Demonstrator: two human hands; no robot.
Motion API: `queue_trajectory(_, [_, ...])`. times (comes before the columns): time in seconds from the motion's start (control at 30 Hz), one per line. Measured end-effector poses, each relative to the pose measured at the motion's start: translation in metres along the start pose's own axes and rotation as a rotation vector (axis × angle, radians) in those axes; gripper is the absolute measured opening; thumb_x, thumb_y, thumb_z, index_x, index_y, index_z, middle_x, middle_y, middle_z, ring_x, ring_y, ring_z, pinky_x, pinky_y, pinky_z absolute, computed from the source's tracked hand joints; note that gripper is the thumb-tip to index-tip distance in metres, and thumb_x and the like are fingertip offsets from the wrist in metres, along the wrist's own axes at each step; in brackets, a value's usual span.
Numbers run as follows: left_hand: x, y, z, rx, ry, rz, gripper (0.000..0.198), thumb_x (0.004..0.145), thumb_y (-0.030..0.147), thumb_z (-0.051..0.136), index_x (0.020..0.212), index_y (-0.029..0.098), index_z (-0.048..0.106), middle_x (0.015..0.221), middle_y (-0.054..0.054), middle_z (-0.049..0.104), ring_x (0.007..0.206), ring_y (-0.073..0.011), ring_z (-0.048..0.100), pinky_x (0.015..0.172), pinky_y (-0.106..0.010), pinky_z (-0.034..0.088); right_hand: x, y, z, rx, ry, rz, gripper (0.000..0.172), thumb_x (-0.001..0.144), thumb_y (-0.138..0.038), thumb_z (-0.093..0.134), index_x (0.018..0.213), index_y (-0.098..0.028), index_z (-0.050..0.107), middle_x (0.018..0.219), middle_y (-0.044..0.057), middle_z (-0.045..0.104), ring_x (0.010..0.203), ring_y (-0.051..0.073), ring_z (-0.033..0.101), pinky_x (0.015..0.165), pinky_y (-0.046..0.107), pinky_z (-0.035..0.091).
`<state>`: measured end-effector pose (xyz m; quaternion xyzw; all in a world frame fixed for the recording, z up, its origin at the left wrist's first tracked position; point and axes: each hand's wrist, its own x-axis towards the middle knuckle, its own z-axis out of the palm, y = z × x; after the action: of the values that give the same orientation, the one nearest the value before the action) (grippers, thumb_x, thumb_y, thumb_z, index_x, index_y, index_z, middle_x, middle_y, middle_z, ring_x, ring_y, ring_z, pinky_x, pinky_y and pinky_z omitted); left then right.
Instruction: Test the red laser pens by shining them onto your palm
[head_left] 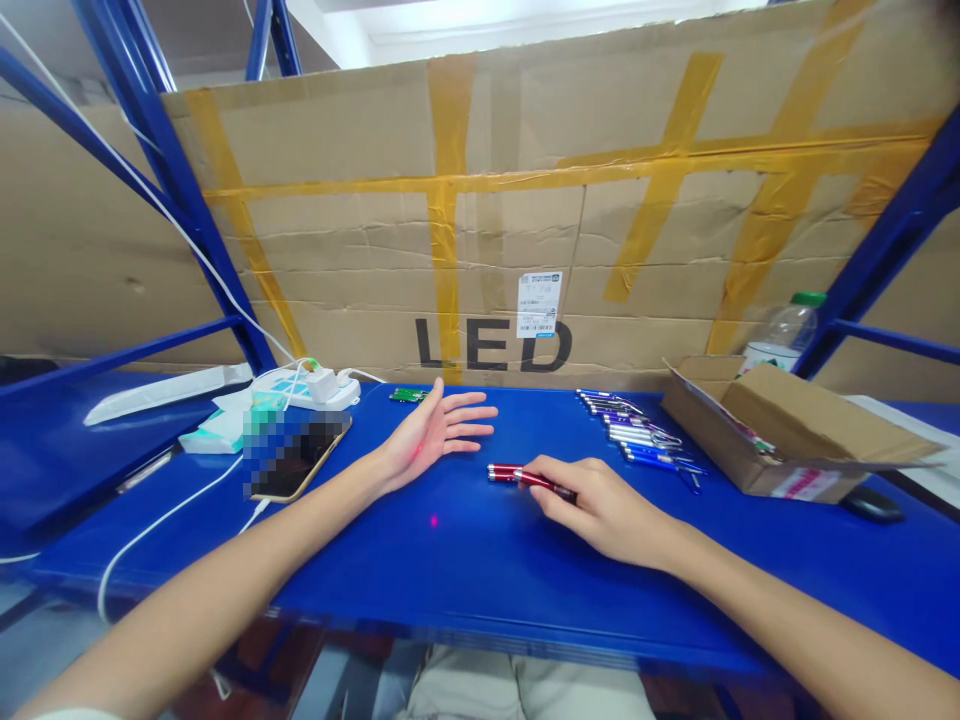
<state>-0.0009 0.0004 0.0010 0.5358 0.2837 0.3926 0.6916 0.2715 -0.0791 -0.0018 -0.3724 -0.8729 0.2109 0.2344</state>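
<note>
My right hand (600, 505) is closed around a small red pen-shaped light (517, 476), held low over the blue table (487, 570) with its tip pointing left. My left hand (439, 430) lies open, palm turned toward that tip, fingers stretched out to the right, and the palm glows reddish. A small red dot (433, 521) of light shows on the table below the left wrist. A row of several similar pens (637, 432), blue and silver, lies to the right of my right hand.
An open cardboard box (787, 430) and a plastic bottle (784, 335) stand at the right. At the left lie a phone (300, 460), a white power strip (307, 388) with a charger and cables. A taped cardboard wall marked LED (491, 345) closes the back.
</note>
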Motion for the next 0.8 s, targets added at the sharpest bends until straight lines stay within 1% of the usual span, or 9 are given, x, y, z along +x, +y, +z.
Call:
queue_trajectory(0.07, [0.000, 0.000, 0.000, 0.002, 0.002, -0.002, 0.076, 0.108, 0.073, 0.033, 0.148, 0.016, 0.063, 0.156, -0.022, 0.061, 0.134, -0.0354, 0.065, 0.100, -0.042, 0.055, 0.000, 0.000, 0.000, 0.011, 0.011, 0.005, 0.032, 0.111, -0.042, 0.044, 0.113, -0.022, 0.069, 0.066, -0.004, 0.055, 0.055, 0.014, 0.046, 0.059, 0.028, 0.032])
queue_trajectory(0.13, [-0.001, 0.001, 0.002, 0.004, 0.007, -0.004, 0.075, 0.109, 0.072, 0.032, 0.148, 0.015, 0.063, 0.156, -0.021, 0.061, 0.133, -0.0350, 0.065, 0.100, -0.042, 0.055, 0.001, 0.003, 0.001, 0.009, 0.067, 0.035, 0.033, 0.112, -0.044, 0.043, 0.111, -0.022, 0.068, 0.063, -0.005, 0.053, 0.054, 0.015, 0.045, 0.058, 0.028, 0.031])
queue_trajectory(0.23, [-0.002, 0.002, 0.004, 0.011, 0.017, -0.010, 0.073, 0.109, 0.071, 0.035, 0.147, 0.015, 0.063, 0.156, -0.021, 0.061, 0.133, -0.0348, 0.066, 0.099, -0.041, 0.055, 0.002, 0.007, 0.002, 0.001, 0.193, 0.081, 0.033, 0.112, -0.045, 0.043, 0.111, -0.022, 0.067, 0.069, -0.002, 0.062, 0.059, 0.016, 0.052, 0.061, 0.029, 0.035])
queue_trajectory(0.33, [-0.002, 0.002, 0.005, 0.020, 0.020, -0.012, 0.073, 0.109, 0.071, 0.035, 0.147, 0.016, 0.063, 0.155, -0.021, 0.062, 0.133, -0.0350, 0.065, 0.099, -0.042, 0.055, 0.003, 0.010, 0.001, 0.002, 0.261, 0.108, 0.032, 0.111, -0.045, 0.044, 0.115, -0.022, 0.066, 0.077, 0.000, 0.070, 0.062, 0.017, 0.057, 0.064, 0.029, 0.037])
queue_trajectory(0.43, [-0.001, 0.001, 0.003, 0.016, 0.018, -0.009, 0.073, 0.109, 0.071, 0.035, 0.147, 0.015, 0.063, 0.155, -0.021, 0.062, 0.133, -0.0350, 0.066, 0.099, -0.042, 0.055, 0.002, 0.009, 0.001, -0.003, 0.221, 0.087, 0.033, 0.111, -0.045, 0.044, 0.111, -0.022, 0.067, 0.072, -0.002, 0.065, 0.059, 0.016, 0.053, 0.062, 0.029, 0.036])
queue_trajectory(0.53, [0.000, 0.000, 0.001, 0.006, 0.001, -0.002, 0.073, 0.109, 0.071, 0.036, 0.147, 0.016, 0.064, 0.156, -0.022, 0.061, 0.133, -0.0352, 0.065, 0.100, -0.042, 0.055, 0.001, 0.004, 0.001, 0.007, 0.081, 0.042, 0.033, 0.111, -0.044, 0.044, 0.110, -0.022, 0.068, 0.065, -0.004, 0.057, 0.055, 0.015, 0.047, 0.058, 0.028, 0.033])
queue_trajectory(0.63, [0.000, -0.001, -0.001, 0.008, -0.008, 0.001, 0.074, 0.108, 0.072, 0.036, 0.148, 0.016, 0.064, 0.157, -0.021, 0.060, 0.135, -0.0359, 0.064, 0.102, -0.043, 0.055, 0.001, 0.002, 0.002, -0.001, -0.004, -0.003, 0.031, 0.111, -0.042, 0.044, 0.112, -0.023, 0.069, 0.070, -0.003, 0.060, 0.056, 0.014, 0.050, 0.059, 0.027, 0.034])
queue_trajectory(0.7, [0.000, 0.000, -0.001, 0.005, -0.006, -0.004, 0.073, 0.108, 0.072, 0.036, 0.147, 0.017, 0.064, 0.157, -0.021, 0.061, 0.135, -0.0357, 0.065, 0.101, -0.043, 0.055, 0.002, 0.003, 0.002, -0.040, 0.007, 0.014, 0.031, 0.111, -0.042, 0.044, 0.110, -0.023, 0.068, 0.070, -0.002, 0.061, 0.058, 0.015, 0.053, 0.061, 0.028, 0.034])
queue_trajectory(0.8, [-0.001, 0.001, 0.001, 0.001, 0.006, -0.011, 0.072, 0.109, 0.071, 0.035, 0.146, 0.017, 0.064, 0.155, -0.021, 0.062, 0.132, -0.0345, 0.066, 0.099, -0.041, 0.056, 0.004, 0.007, 0.003, -0.105, 0.098, 0.118, 0.033, 0.111, -0.045, 0.041, 0.106, -0.023, 0.066, 0.067, -0.001, 0.063, 0.057, 0.018, 0.055, 0.061, 0.030, 0.033])
